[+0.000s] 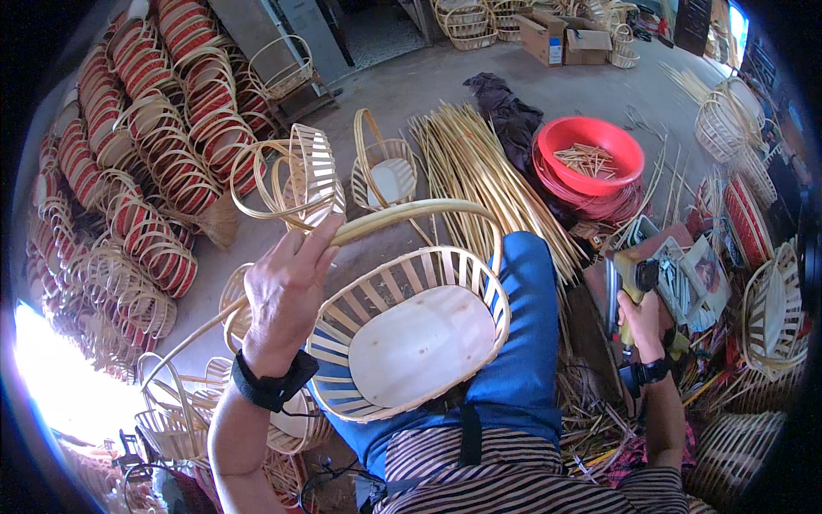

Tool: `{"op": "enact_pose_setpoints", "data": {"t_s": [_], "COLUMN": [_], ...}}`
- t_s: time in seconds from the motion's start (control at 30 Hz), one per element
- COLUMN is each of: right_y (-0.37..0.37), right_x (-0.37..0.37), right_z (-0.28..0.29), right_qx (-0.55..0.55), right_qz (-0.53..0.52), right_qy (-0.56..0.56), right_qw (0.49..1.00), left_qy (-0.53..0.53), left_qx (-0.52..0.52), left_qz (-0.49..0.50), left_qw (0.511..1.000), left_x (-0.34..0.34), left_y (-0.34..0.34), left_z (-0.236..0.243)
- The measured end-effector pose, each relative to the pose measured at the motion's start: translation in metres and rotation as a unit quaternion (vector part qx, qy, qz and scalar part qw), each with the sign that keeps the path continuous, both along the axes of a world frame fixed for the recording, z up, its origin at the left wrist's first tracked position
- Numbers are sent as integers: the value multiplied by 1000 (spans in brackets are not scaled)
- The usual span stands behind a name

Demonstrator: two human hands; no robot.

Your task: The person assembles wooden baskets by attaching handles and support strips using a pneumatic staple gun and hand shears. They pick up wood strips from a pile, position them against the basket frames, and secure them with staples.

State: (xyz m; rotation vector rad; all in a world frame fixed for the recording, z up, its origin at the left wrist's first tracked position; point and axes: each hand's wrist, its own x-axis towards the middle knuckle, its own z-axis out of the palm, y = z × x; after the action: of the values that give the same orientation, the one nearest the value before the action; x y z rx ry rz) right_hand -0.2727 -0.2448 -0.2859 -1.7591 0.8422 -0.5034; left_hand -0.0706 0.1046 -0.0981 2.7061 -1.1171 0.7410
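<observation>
Head | basket [424, 343] on lap [531, 325], toward its left edge | left hand [287, 287] closed on handle [428, 206]; right hand [644, 321] around yellow-black tool [632, 276] | likely light, springy — slats [413, 276] crackable; grip rim [437, 250]

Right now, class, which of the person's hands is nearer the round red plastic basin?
Right. The right hand is below the red basin in the picture; the left hand is farther off leftward, holding the curved pale basket handle.
</observation>
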Motion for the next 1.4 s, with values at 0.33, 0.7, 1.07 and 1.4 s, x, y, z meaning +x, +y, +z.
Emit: {"op": "enact_pose_setpoints", "data": {"t_s": [0.33,0.7,1.07,1.4], "right_y": [126,148,149,171], "right_x": [46,73,70,74], "right_z": [115,110,113,111], "right_qx": [163,203,176,-210], "right_qz": [264,268,268,360], "right_qy": [-189,-240,-239,-236], "right_qw": [932,911,916,878], "left_qy": [-74,-45,-44,-40], "left_qx": [-19,-51,-73,-42], "left_qz": [-2,-20,-44,-44], "left_qw": [997,998,995,997], "left_x": [3,-4,-3,3], "left_y": [3,3,-2,-18], "left_z": [-9,-3,-3,-5]}}
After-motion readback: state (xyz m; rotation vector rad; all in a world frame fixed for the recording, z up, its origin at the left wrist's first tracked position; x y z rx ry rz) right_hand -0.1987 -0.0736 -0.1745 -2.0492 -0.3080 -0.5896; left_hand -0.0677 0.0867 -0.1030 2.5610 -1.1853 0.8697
